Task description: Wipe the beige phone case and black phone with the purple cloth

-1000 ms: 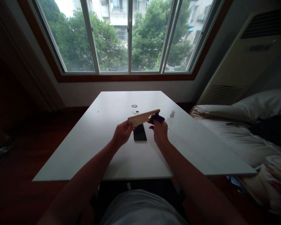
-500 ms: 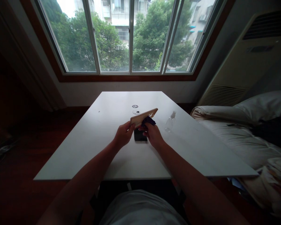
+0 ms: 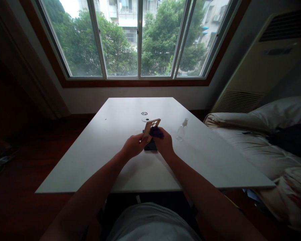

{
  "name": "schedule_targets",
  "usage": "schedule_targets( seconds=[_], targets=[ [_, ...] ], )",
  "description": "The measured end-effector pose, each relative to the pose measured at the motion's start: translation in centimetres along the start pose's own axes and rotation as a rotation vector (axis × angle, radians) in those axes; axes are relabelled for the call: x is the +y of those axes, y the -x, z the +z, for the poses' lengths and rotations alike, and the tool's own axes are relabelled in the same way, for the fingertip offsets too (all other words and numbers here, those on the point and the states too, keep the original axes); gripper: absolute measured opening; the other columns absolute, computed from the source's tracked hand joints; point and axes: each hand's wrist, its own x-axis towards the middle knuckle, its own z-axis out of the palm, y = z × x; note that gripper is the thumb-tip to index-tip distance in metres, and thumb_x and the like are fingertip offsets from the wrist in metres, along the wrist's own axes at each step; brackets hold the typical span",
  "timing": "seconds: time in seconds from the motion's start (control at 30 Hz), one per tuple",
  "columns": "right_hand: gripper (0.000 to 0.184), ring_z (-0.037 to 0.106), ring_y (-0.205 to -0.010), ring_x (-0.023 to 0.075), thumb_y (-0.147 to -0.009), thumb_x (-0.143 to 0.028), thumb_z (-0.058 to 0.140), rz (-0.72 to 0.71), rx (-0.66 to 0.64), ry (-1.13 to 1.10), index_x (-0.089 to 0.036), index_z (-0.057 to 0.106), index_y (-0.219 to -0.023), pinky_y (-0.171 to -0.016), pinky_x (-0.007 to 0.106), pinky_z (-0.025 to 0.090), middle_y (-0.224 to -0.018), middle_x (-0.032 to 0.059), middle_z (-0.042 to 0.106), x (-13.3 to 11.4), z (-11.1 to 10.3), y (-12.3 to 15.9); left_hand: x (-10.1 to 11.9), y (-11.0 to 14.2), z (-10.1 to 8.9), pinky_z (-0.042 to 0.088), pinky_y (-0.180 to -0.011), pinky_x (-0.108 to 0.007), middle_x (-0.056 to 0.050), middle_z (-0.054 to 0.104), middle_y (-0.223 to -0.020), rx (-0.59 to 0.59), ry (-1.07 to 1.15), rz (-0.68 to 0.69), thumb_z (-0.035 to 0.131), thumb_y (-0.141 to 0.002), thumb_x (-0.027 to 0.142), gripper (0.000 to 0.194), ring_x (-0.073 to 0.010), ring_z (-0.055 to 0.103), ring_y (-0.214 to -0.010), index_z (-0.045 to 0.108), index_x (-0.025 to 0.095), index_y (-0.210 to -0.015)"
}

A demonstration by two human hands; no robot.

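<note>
My left hand (image 3: 133, 146) grips the near end of a tan phone case (image 3: 151, 126), which now points away from me with its camera cut-outs showing. My right hand (image 3: 164, 144) is closed on a small dark purple cloth (image 3: 156, 132) pressed against the case's right side. Both hands hover over the white table (image 3: 102, 150). A black phone (image 3: 150, 146) lies flat on the table right under them, mostly covered by my hands.
A small clear spray bottle (image 3: 182, 130) stands on the table to the right of my hands. Two small round objects (image 3: 144, 116) lie farther back. A bed with pale bedding (image 3: 261, 137) adjoins the table's right side. A wide window is ahead.
The case has turned from lying crosswise to pointing away from me. My right hand with the cloth has moved left along it, closer to my left hand.
</note>
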Motion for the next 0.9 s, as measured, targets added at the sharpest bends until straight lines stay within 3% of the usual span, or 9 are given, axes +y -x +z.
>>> schedule_targets(
  seconds=[0.1, 0.27, 0.67, 0.9],
  targets=[
    [0.029, 0.065, -0.086, 0.0212, -0.080, -0.027, 0.064, -0.045, -0.046, 0.021, -0.021, 0.071, -0.108, -0.079, 0.030, 0.049, -0.098, 0.0030, 0.074, -0.3, 0.1, 0.3, -0.2, 0.0, -0.1, 0.033, -0.057, -0.026, -0.004, 0.063, -0.066, 0.001, -0.077, 0.018, 0.043, -0.102, 0.046, 0.043, -0.0161, 0.055, -0.058, 0.067, 0.018, -0.080],
    [0.024, 0.063, -0.077, 0.0190, -0.081, -0.025, 0.062, -0.037, -0.087, 0.036, -0.021, 0.072, -0.102, -0.071, 0.028, 0.047, -0.088, 0.0012, 0.072, -0.3, 0.5, 0.4, 0.0, 0.1, -0.4, 0.031, -0.058, -0.027, -0.006, 0.064, -0.069, 0.070, -0.172, 0.076, 0.038, -0.104, 0.045, 0.043, -0.0175, 0.056, -0.059, 0.067, 0.019, -0.083],
    [0.017, 0.062, -0.073, 0.0189, -0.085, -0.030, 0.062, -0.095, -0.220, 0.190, -0.021, 0.071, -0.095, -0.067, 0.027, 0.043, -0.084, 0.0030, 0.071, 0.6, 0.9, 0.4, 0.2, 0.0, -0.6, 0.032, -0.054, -0.026, -0.005, 0.061, -0.061, 0.237, 0.020, -0.033, 0.045, -0.101, 0.052, 0.050, -0.0143, 0.053, -0.055, 0.061, 0.016, -0.070],
    [0.016, 0.057, -0.053, 0.0156, -0.084, -0.033, 0.060, 0.067, -0.242, 0.108, -0.021, 0.070, -0.089, -0.052, 0.025, 0.040, -0.064, -0.0014, 0.065, 0.6, 1.1, 0.5, 0.0, 0.0, -0.5, 0.036, -0.053, -0.025, -0.005, 0.063, -0.063, 0.251, 0.128, -0.090, 0.048, -0.098, 0.057, 0.052, -0.0146, 0.055, -0.057, 0.064, 0.015, -0.073]
  ],
)
